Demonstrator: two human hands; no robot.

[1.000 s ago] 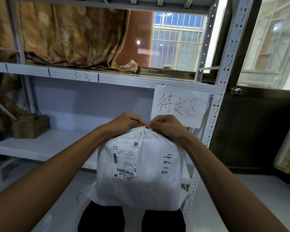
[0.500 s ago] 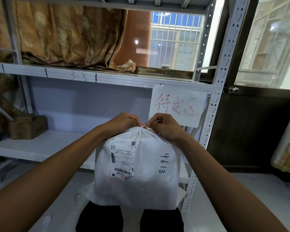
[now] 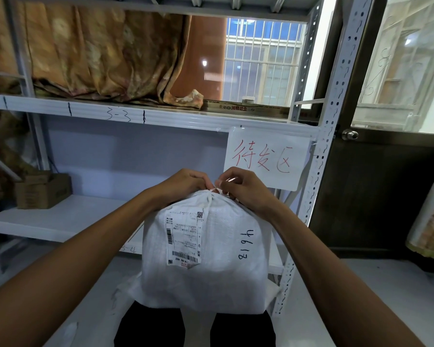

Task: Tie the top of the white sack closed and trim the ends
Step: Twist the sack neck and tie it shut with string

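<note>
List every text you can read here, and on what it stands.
"3-3": upper shelf edge.
"待发区", red: paper sign.
"4613", sideways, last digit unsure: white sack.
Shipping label: too small to read.
Printed strip behind shelf: blurred.

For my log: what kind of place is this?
Probably a parcel storeroom or dispatch area: slotted metal shelving with hand-marked bay numbers, a white sack bearing a barcoded shipping label, and a handwritten paper sign on the shelf.
</note>
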